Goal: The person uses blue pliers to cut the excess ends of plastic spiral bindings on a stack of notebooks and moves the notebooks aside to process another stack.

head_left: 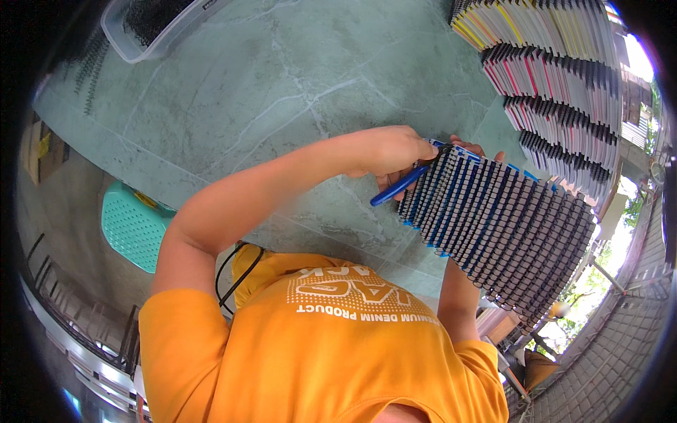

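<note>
Head view: the left hand (pixel 396 149) is closed round blue-handled pliers (pixel 397 187) at the left end of the fanned stack of spiral-bound notebooks (pixel 504 229), which the right hand (pixel 468 146) supports from beneath, its grip mostly hidden. Good work here probably means steadying the coil ends and gripping only wire, clear of the covers. The left elbow bends outward; the right forearm passes under the stack.

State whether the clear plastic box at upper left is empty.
Not empty: a black mass shows inside the clear plastic box. How full, I cannot tell; the frame crops it.
</note>
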The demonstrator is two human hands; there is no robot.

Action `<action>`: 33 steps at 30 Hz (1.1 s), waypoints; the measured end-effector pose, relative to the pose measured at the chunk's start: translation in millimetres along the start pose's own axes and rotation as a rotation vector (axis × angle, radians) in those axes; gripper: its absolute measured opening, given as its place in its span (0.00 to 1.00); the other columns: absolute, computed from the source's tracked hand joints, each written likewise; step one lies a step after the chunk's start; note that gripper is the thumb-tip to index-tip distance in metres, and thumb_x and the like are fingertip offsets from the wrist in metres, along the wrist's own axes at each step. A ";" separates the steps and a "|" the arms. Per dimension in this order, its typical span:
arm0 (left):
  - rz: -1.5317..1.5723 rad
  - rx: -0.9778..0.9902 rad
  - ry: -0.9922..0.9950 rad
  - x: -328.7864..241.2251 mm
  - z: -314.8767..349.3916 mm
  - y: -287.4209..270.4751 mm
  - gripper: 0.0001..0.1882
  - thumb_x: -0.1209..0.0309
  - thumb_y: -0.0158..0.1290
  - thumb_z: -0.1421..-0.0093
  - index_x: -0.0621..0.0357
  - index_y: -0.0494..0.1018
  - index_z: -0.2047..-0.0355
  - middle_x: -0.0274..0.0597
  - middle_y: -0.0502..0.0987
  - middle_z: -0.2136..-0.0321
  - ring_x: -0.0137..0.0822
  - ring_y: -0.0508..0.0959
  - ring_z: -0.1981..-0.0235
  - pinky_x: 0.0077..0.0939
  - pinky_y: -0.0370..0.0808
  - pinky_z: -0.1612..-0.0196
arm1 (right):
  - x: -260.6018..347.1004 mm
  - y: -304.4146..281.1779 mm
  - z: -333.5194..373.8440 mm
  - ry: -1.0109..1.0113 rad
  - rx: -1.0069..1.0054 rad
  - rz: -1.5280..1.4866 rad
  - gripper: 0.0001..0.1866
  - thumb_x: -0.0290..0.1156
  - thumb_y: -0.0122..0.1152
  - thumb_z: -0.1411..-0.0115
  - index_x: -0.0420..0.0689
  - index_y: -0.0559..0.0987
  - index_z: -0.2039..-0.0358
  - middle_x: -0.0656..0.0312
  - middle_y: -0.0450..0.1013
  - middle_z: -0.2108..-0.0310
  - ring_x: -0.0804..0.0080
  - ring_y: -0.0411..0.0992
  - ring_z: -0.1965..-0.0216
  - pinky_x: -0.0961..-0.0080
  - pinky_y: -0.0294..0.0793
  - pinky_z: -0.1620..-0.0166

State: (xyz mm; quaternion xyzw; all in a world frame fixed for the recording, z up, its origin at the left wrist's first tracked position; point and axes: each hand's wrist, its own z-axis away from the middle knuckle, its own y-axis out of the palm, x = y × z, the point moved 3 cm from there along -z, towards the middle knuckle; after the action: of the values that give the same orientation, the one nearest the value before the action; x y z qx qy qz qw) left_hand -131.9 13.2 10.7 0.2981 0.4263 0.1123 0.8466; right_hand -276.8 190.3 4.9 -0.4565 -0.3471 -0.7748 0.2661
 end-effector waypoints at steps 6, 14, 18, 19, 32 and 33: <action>-1.152 -0.791 0.645 12.6 6.1 16.3 0.21 0.54 0.40 0.39 0.61 0.67 0.62 0.60 0.71 0.74 0.55 0.74 0.70 0.43 0.69 0.65 | 10.2 0.2 3.7 0.084 -0.053 -0.009 0.40 0.61 0.12 0.41 0.42 0.71 0.67 0.54 0.69 0.56 0.63 0.54 0.42 0.59 0.46 0.37; -0.095 -0.020 0.133 14.3 3.1 -2.9 0.23 0.55 0.38 0.38 0.65 0.68 0.61 0.48 0.74 0.75 0.40 0.76 0.74 0.33 0.73 0.72 | 44.6 24.5 -9.2 0.144 0.059 -0.106 0.38 0.61 0.22 0.41 0.39 0.72 0.65 0.51 0.69 0.55 0.62 0.53 0.41 0.56 0.51 0.39; 0.067 0.059 0.046 14.6 -2.7 -1.0 0.24 0.55 0.37 0.38 0.69 0.67 0.60 0.47 0.73 0.75 0.39 0.76 0.77 0.31 0.75 0.73 | 41.5 14.7 -10.8 0.282 0.129 -0.098 0.38 0.62 0.23 0.41 0.39 0.74 0.69 0.50 0.72 0.59 0.61 0.57 0.43 0.53 0.52 0.40; 0.071 0.069 0.049 15.6 -3.3 -2.0 0.24 0.55 0.38 0.38 0.69 0.66 0.60 0.47 0.72 0.76 0.39 0.76 0.77 0.31 0.75 0.74 | 39.9 13.0 -11.4 0.300 0.123 -0.132 0.38 0.61 0.23 0.41 0.40 0.74 0.69 0.50 0.72 0.60 0.62 0.59 0.45 0.54 0.52 0.40; -0.259 0.014 0.226 5.7 -0.2 -8.6 0.26 0.53 0.39 0.39 0.69 0.69 0.64 0.45 0.72 0.76 0.37 0.75 0.77 0.28 0.74 0.73 | 23.1 3.3 -16.6 0.161 0.067 -0.115 0.34 0.54 0.22 0.37 0.42 0.74 0.75 0.52 0.75 0.69 0.67 0.70 0.58 0.66 0.52 0.40; -0.375 -0.003 0.267 2.6 2.5 -11.3 0.26 0.53 0.39 0.40 0.69 0.70 0.64 0.45 0.73 0.75 0.37 0.75 0.77 0.28 0.74 0.73 | 23.5 2.8 -17.0 0.154 0.062 -0.113 0.34 0.53 0.22 0.36 0.42 0.74 0.75 0.53 0.75 0.69 0.67 0.70 0.58 0.66 0.52 0.40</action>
State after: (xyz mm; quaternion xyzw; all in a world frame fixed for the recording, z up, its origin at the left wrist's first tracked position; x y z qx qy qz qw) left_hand -129.1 4.4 3.3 0.1950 0.5824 -0.0078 0.7891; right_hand -294.0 173.1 20.9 -0.3666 -0.3746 -0.8103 0.2622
